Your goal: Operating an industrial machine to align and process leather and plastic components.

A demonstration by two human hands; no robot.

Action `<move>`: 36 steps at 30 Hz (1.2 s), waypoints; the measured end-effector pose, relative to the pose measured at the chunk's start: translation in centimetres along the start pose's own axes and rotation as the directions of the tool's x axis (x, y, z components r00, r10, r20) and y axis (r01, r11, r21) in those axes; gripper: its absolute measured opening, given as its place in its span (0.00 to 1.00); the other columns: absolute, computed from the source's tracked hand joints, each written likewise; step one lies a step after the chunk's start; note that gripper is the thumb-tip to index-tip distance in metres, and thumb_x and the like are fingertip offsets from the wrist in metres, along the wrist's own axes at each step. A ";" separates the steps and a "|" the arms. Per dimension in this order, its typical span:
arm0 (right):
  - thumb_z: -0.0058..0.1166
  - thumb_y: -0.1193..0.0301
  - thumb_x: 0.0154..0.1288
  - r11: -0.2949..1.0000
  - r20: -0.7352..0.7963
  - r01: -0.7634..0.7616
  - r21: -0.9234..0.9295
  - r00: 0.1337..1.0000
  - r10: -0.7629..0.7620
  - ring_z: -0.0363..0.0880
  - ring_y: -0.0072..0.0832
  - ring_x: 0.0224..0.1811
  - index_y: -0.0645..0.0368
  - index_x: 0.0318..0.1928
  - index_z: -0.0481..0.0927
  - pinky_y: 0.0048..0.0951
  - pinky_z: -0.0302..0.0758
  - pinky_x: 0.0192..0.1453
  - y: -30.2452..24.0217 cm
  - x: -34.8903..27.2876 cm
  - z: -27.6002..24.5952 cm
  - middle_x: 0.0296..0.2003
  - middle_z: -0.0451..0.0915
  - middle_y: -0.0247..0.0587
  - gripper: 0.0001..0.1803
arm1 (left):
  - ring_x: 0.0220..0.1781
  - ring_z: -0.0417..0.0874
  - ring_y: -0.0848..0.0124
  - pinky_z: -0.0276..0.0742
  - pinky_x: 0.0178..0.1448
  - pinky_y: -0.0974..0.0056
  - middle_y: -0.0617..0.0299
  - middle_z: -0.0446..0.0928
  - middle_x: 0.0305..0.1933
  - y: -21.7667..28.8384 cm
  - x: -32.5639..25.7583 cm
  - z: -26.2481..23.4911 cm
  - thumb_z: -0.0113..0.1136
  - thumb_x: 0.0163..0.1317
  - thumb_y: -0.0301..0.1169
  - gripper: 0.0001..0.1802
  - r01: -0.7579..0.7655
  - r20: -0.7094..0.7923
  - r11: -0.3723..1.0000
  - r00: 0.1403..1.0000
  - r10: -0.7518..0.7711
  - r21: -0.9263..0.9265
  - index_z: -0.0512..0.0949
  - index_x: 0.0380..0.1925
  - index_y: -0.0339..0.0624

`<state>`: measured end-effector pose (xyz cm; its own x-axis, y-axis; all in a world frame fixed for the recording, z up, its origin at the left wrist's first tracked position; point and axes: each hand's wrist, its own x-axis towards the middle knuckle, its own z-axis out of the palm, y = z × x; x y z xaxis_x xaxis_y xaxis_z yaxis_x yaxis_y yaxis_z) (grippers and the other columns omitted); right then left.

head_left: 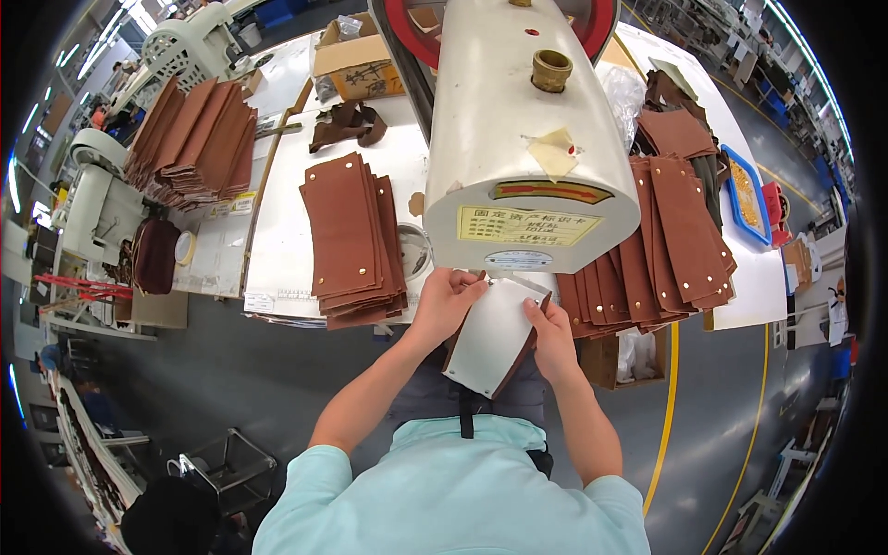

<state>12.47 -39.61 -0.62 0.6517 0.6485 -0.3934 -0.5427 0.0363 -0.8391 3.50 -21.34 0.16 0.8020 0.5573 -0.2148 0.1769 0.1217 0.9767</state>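
Both of my hands hold a panel [490, 338] that shows a whitish face, brown leather along its edges and small metal rivets at its corners. My left hand [449, 303] pinches the far left corner, close below the front of a large white machine [518, 120]. On the panel's right edge, the thumb of my right hand [552, 335] lies on the pale face with the fingers curled under. The machine's head hides whatever is beneath it. To the left lies a stack of brown leather panels [344, 227] with brass-coloured rivets; similar riveted panels [680, 231] lie fanned out on the right.
More brown pieces [194, 139] stand in piles on the left table. A cardboard box [356, 60] and a dark leather strip [350, 127] lie farther back. At the right, a blue tray [746, 196] holds small yellow parts. Below the tabletop is an open box [638, 359].
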 end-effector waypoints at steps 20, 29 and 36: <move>0.47 0.68 0.79 0.994 -0.094 -0.004 0.111 0.995 0.015 0.83 0.19 0.36 0.66 0.53 0.80 0.23 0.80 0.39 -0.1 1.6 -0.7 0.40 0.85 0.35 0.15 | 0.29 0.82 0.77 0.78 0.37 0.69 0.62 0.85 0.30 1.2 1.1 0.2 0.67 0.55 0.23 0.11 -0.002 0.012 0.973 1.000 -0.001 0.231 0.85 0.39 0.31; 0.58 0.72 0.72 0.999 -0.085 0.045 -0.005 0.995 -0.045 0.82 0.17 0.33 0.66 0.45 0.85 0.22 0.78 0.35 -1.5 1.7 0.4 0.34 0.85 0.33 0.09 | 0.32 0.84 0.73 0.80 0.38 0.66 0.58 0.85 0.33 1.3 0.2 -1.8 0.69 0.55 0.26 0.16 0.108 0.051 0.942 0.990 -0.131 0.319 0.86 0.46 0.39; 0.63 0.82 0.60 0.958 0.045 0.059 -0.282 0.998 -0.048 0.82 0.21 0.36 0.71 0.47 0.83 0.24 0.79 0.41 -3.7 4.8 2.9 0.37 0.85 0.41 0.13 | 0.41 0.87 0.69 0.81 0.48 0.63 0.53 0.87 0.42 2.9 -0.5 -2.7 0.67 0.59 0.27 0.20 -0.159 0.176 0.944 0.978 0.111 0.288 0.84 0.52 0.40</move>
<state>16.10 -34.39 1.67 0.6522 0.6798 -0.3355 -0.3319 -0.1418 -0.9326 2.11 -19.03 3.10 0.9044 0.4143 -0.1021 0.2041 -0.2098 0.9562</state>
